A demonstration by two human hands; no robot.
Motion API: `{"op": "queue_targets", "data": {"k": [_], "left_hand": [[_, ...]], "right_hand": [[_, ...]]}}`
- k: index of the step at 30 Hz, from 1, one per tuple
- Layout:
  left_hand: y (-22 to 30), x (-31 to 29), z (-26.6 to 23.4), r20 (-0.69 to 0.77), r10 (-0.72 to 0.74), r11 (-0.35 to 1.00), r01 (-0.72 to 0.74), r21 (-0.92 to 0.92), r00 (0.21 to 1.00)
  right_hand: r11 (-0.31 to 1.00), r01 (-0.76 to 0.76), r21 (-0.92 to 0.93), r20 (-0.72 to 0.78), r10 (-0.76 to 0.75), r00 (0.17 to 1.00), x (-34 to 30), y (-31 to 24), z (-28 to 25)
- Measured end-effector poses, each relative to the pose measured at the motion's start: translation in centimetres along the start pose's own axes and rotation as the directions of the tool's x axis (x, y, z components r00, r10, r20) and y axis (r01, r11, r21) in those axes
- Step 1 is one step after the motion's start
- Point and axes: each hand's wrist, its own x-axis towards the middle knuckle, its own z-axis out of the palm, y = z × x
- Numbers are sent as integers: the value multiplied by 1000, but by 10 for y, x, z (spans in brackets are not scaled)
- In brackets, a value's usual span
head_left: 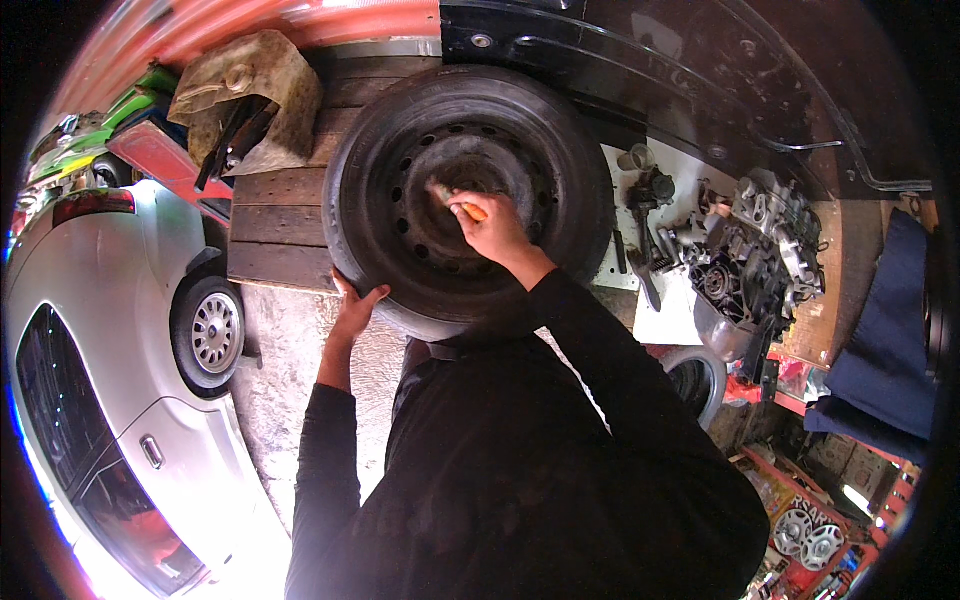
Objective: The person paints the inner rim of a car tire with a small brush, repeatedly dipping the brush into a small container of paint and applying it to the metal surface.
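Note:
A black tyre on a dark, dirty steel wheel [380, 235] lies flat on a wooden plank bench in front of me. My left hand [353, 308] grips the tyre's near left edge, thumb on top and fingers at the outer side. Over the wheel's centre, my right hand [493, 226] is closed around a small orange-handled brush [474, 211]. The brush's tip points left, at the hub area of the rim. Its bristle end is small and hard to make out.
A stained canvas bag [262, 75] with dark tools stands left of the tyre on the planks [275, 215]. Right of it lie metal parts and an engine [745, 260]. A silver car [120, 300] is at the left; a dark panel [640, 70] borders the far side.

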Motion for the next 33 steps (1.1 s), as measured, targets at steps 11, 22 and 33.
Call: {"op": "queue_targets", "data": {"k": [11, 22, 33], "left_hand": [[4, -3, 4, -38, -12, 998, 14, 60, 999], [0, -1, -1, -10, -19, 1000, 19, -1, 1000], [-5, 2, -2, -15, 22, 1000, -22, 10, 1000]], "right_hand": [[996, 28, -86, -196, -44, 980, 2, 7, -7], [996, -89, -17, -151, 86, 985, 18, 5, -49], [996, -59, 66, -166, 69, 984, 21, -3, -8]]}}
